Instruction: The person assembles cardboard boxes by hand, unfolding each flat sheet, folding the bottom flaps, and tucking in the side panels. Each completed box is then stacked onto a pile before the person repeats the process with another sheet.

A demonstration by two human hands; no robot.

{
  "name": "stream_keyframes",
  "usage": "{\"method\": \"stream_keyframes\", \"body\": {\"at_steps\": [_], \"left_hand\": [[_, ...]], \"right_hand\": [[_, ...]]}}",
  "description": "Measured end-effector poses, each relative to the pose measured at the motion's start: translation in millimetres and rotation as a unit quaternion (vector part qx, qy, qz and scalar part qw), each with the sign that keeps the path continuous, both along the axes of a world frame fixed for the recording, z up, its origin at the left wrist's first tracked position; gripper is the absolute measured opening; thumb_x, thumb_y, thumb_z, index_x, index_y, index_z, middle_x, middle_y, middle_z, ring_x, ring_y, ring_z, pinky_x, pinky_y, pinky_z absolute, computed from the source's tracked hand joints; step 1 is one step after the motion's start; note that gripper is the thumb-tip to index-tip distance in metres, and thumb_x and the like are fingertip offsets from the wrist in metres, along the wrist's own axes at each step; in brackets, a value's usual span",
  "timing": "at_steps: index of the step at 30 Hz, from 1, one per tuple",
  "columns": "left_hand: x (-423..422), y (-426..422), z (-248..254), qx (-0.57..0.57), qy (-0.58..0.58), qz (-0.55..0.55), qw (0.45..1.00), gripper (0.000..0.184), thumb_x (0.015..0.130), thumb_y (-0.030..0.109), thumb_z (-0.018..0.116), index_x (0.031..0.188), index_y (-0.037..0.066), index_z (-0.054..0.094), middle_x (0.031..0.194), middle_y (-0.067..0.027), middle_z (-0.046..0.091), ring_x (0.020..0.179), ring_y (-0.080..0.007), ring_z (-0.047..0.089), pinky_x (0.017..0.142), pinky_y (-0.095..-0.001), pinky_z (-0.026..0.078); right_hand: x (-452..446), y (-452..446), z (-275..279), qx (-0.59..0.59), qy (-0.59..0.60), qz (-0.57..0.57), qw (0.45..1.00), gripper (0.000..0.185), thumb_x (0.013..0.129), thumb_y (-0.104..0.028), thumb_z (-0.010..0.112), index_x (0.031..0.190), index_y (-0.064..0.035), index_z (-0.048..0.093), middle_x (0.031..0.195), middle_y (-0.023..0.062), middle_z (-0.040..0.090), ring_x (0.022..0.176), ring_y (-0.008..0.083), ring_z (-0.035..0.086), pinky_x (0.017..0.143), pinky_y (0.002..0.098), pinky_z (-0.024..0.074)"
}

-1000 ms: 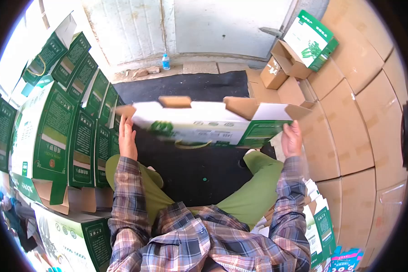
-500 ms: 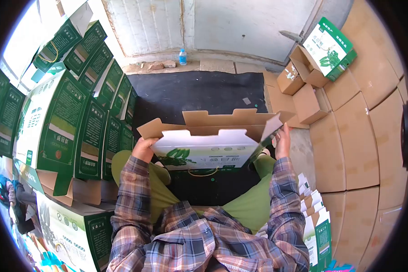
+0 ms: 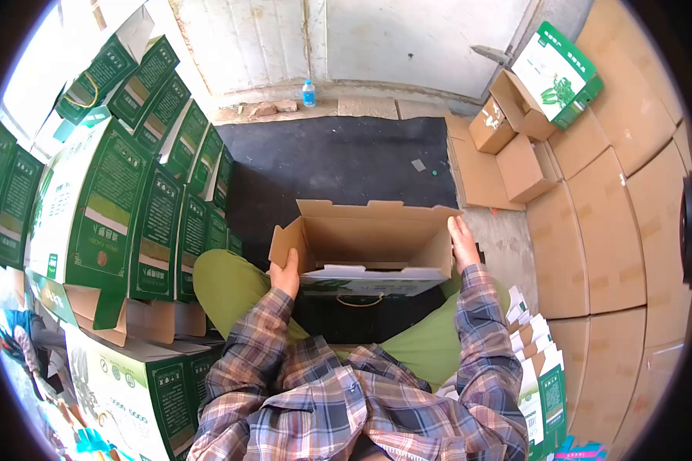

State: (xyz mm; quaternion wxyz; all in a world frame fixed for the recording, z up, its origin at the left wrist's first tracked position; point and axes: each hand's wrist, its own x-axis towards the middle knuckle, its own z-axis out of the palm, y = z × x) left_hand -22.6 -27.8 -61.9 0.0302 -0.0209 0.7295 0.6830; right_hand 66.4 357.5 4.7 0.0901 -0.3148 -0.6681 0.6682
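A cardboard carton stands between my knees with its open mouth facing up toward me. Its inside is plain brown, and the near outer side is white and green with a thin rope handle. My left hand grips the left end panel, thumb along the inner face. On the opposite end, my right hand holds the right panel near its top corner, some fingers hidden behind it. Notched edges run along the near and far walls. The carton's underside is out of sight.
Green-and-white printed cartons are stacked at my left. Brown boxes form a wall at right, with opened boxes before it. Folded cartons stand by my right side. A black mat covers the floor; a bottle stands beyond.
The carton has tipped so its opening faces me, showing more of the inside, and its end panels have spread apart. My left hand has moved right and slightly down, my right hand slightly left.
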Motion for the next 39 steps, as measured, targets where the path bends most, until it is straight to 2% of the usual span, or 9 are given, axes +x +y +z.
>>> {"method": "stream_keyframes", "body": {"at_steps": [4,7,12,17,20,25,28,33,39], "left_hand": [[3,4,18,-0.037,0.023,0.002,0.999,0.042,0.092,0.021,0.056,0.125,-0.003,0.048,0.121,-0.013,0.055,0.11,-0.0222,0.052,0.093,-0.0338,0.041],[1,1,14,-0.047,0.037,-0.008,0.998,0.04,0.092,0.021,0.056,0.123,-0.003,0.049,0.12,-0.0132,0.055,0.109,-0.022,0.053,0.092,-0.0333,0.041],[0,1,13,-0.019,0.081,-0.009,0.996,0.033,0.091,0.019,0.055,0.118,-0.002,0.054,0.107,-0.0116,0.058,0.097,-0.0228,0.056,0.086,-0.0338,0.044],[12,4,65,-0.281,0.256,-0.084,0.921,0.044,0.084,0.002,0.057,0.127,0.008,0.05,0.105,-0.0116,0.048,0.097,-0.0259,0.052,0.084,-0.0323,0.044],[11,5,75,-0.252,0.245,-0.115,0.929,0.055,0.078,-0.003,0.06,0.13,0.012,0.049,0.104,-0.0133,0.048,0.099,-0.0289,0.05,0.086,-0.0343,0.043],[-9,-3,104,-0.343,0.332,0.046,0.877,0.078,0.069,-0.006,0.067,0.139,0.012,0.036,0.126,-0.0157,0.04,0.113,-0.0331,0.044,0.096,-0.0376,0.039],[-23,2,130,-0.573,0.327,0.039,0.75,0.078,0.071,-0.004,0.064,0.14,0.015,0.034,0.14,-0.0146,0.033,0.124,-0.0337,0.038,0.099,-0.0427,0.035],[-49,31,119,-0.602,0.425,-0.128,0.664,0.067,0.078,0.006,0.057,0.14,0.017,0.033,0.142,-0.009,0.034,0.132,-0.0302,0.03,0.109,-0.0495,0.022],[-45,19,101,-0.345,0.375,-0.305,0.805,0.019,0.066,0.017,0.075,0.083,0.01,0.07,0.089,-0.0045,0.061,0.086,-0.027,0.057,0.071,-0.0375,0.047]], "right_hand": [[43,-19,22,0.049,0.068,0.077,0.994,0.108,0.075,-0.062,0.064,0.147,-0.0059,0.005,0.151,0.0228,0.005,0.138,0.0296,0.016,0.107,0.0384,0.0228],[67,-39,18,0.099,0.093,0.133,0.982,0.113,0.07,-0.051,0.076,0.147,-0.0051,0.007,0.142,0.0233,0.028,0.132,0.0285,0.03,0.108,0.0393,0.0227],[60,-27,-13,0.102,0.122,0.051,0.986,0.061,0.088,-0.015,0.062,0.14,-0.0003,0.032,0.132,0.0128,0.045,0.115,0.0201,0.049,0.096,0.0308,0.0401],[58,-25,-14,0.103,0.034,0.007,0.994,0.051,0.089,-0.015,0.059,0.134,0.0009,0.041,0.122,0.0126,0.054,0.112,0.0179,0.052,0.096,0.0291,0.0395],[59,-19,-29,0.264,0.089,0.018,0.96,0.042,0.089,-0.013,0.058,0.126,0.002,0.049,0.112,0.0108,0.06,0.097,0.0175,0.059,0.084,0.0287,0.0472],[68,-25,-8,0.049,0.03,-0.116,0.992,0.026,0.087,-0.009,0.056,0.111,0.0007,0.058,0.093,0.0068,0.066,0.069,0.0144,0.064,0.053,0.0263,0.0515],[74,-23,-9,-0.021,0.021,-0.129,0.991,0.032,0.086,-0.007,0.056,0.118,-0.0026,0.053,0.104,0.0089,0.063,0.08,0.0188,0.065,0.06,0.0311,0.0555],[84,-22,-7,-0.062,0.022,-0.115,0.991,0.037,0.086,-0.007,0.057,0.121,-0.0039,0.049,0.109,0.0105,0.06,0.089,0.0231,0.063,0.066,0.038,0.0555],[89,-17,-13,-0.096,0.03,-0.117,0.988,0.034,0.088,-0.013,0.055,0.121,-0.0052,0.05,0.113,0.0098,0.059,0.096,0.0236,0.061,0.071,0.0403,0.0537]]}}
